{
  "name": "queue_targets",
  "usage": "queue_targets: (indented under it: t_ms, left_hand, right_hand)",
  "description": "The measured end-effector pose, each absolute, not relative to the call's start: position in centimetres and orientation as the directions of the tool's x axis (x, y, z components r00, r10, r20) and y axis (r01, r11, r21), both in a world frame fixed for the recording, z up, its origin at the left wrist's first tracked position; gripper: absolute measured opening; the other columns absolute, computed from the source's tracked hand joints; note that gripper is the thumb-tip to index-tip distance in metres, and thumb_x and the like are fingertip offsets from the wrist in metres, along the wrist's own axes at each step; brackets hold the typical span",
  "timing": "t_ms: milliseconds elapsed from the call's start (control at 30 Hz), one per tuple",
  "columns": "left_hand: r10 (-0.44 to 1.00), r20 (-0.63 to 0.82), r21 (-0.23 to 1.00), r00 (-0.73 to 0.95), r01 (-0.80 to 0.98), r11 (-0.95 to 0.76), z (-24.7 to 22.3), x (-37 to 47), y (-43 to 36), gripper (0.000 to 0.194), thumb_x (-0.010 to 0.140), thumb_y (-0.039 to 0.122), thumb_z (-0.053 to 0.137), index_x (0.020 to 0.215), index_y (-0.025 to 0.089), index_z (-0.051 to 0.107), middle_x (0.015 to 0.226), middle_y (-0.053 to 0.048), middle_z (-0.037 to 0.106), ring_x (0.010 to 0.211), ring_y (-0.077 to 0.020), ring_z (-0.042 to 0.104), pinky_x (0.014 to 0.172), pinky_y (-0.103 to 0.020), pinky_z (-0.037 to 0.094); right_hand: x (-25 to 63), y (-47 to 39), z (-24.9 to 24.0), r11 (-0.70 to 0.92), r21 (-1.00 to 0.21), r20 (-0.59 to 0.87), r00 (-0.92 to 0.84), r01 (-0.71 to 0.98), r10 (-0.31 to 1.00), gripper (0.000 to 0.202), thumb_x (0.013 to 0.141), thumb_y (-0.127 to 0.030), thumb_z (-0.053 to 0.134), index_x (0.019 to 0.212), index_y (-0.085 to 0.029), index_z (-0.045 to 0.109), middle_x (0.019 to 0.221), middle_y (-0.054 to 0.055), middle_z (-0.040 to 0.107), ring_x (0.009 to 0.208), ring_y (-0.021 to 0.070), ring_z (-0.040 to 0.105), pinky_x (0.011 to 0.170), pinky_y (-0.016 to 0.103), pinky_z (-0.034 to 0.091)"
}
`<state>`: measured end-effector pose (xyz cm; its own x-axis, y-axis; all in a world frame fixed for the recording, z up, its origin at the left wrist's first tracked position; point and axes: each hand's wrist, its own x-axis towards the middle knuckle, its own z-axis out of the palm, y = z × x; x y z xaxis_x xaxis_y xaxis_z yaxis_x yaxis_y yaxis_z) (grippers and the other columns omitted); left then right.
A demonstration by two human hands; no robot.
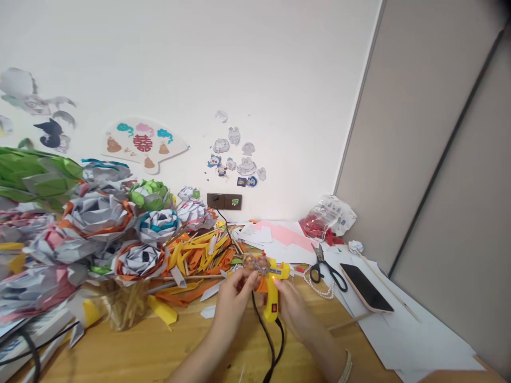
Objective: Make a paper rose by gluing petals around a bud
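The white wall (287, 96) rises behind the back edge of the wooden desk (191, 340), and a grey panel (451, 175) closes off the right side. The near edge is out of view; wood grain shows around both forearms and toward the near left, giving the wrists their widest margin. A large heap of paper flowers (96, 215) crowds the left side and reaches toward the back left corner. White sheets (403, 340) overlap along the right side, down toward the near right corner. Orange and yellow paper strips (199, 252) spread from the flowers to just beside the left hand (235, 298), narrowing the space there. That hand has its thumb and fingers pinched together at the lower edge of a glittery clump (256, 264). The right hand (293, 306) curls against the handle of a yellow glue gun (272, 298), some fingers hidden behind it. The gun is held near the middle of the desk, handle down, its front end hidden by the clump. A clear plastic bag (329, 215) sits by the back right corner. Nearer, a phone (367, 287) lies on the sheets, with black-handled scissors (328, 268) to its left and a bead string (319, 290) beside them.
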<state>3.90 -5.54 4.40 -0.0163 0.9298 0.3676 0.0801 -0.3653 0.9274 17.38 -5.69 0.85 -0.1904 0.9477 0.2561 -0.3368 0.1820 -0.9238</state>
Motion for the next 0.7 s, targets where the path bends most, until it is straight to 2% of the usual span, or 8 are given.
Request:
queue_targets:
  t_ms: [167,333,433,533,600,700]
  left_hand:
    - [0.926,0.375,0.920,-0.049,0.141,-0.365,4.0,3.8,-5.5,0.036,0.073,0.049,0.058,0.054,0.020,0.053,0.050,0.003,0.045,0.053,-0.0145,0.042,0.052,-0.023,0.032]
    - [0.932,0.359,0.931,-0.051,0.082,-0.355,3.8,3.9,-5.5,0.032,0.074,0.045,0.059,0.055,0.020,0.053,0.051,0.003,0.047,0.053,-0.0147,0.045,0.052,-0.023,0.034]
    - [0.938,0.344,0.939,-0.039,0.041,-0.342,3.7,3.9,-5.4,0.024,0.075,0.041,0.058,0.064,0.020,0.057,0.052,0.003,0.050,0.053,-0.0150,0.047,0.055,-0.024,0.037]
    - [0.930,0.363,0.930,-0.049,0.072,-0.360,3.7,3.8,-5.2,0.016,0.075,0.035,0.058,0.072,0.019,0.059,0.058,0.001,0.055,0.057,-0.0162,0.049,0.058,-0.025,0.038]
    - [0.911,0.407,0.908,-0.058,0.129,-0.398,3.9,3.7,-5.3,0.010,0.073,0.030,0.060,0.071,0.020,0.060,0.061,0.001,0.056,0.059,-0.0165,0.049,0.059,-0.025,0.037]
    - [0.870,0.493,0.856,-0.011,0.181,-0.483,4.2,3.6,-5.6,0.004,0.070,0.025,0.063,0.069,0.022,0.061,0.060,0.002,0.054,0.058,-0.0166,0.047,0.058,-0.025,0.034]
  right_hand:
    - [16.3,-6.1,1.5,0.035,-0.867,0.220,-0.319,-0.497,0.922,0.037,0.084,-0.048,0.046,0.081,-0.014,0.062,0.054,-0.001,0.056,0.051,0.0136,0.051,0.058,0.028,0.044]
    - [16.2,-6.3,1.8,-0.096,-0.811,0.173,-0.394,-0.577,0.903,0.036,0.081,-0.049,0.049,0.081,-0.015,0.061,0.062,0.000,0.058,0.046,0.0093,0.045,0.055,0.026,0.044]
    - [16.4,-6.3,2.0,-0.160,-0.783,0.144,-0.426,-0.601,0.893,0.034,0.078,-0.048,0.053,0.080,-0.016,0.060,0.067,0.000,0.060,0.043,0.0070,0.042,0.051,0.024,0.044]
    - [16.6,-6.2,2.0,-0.241,-0.752,0.094,-0.462,-0.613,0.882,0.034,0.075,-0.048,0.057,0.079,-0.015,0.059,0.070,0.000,0.063,0.037,0.0040,0.039,0.044,0.020,0.042]
    - [16.8,-5.9,1.7,-0.314,-0.735,0.050,-0.510,-0.601,0.859,0.035,0.075,-0.050,0.056,0.075,-0.015,0.058,0.061,-0.001,0.062,0.032,0.0033,0.036,0.038,0.018,0.039]
    - [16.9,-5.4,0.8,-0.414,-0.733,0.008,-0.615,-0.539,0.788,0.044,0.080,-0.057,0.044,0.065,-0.017,0.053,0.042,-0.003,0.055,0.024,0.0038,0.027,0.029,0.016,0.032]
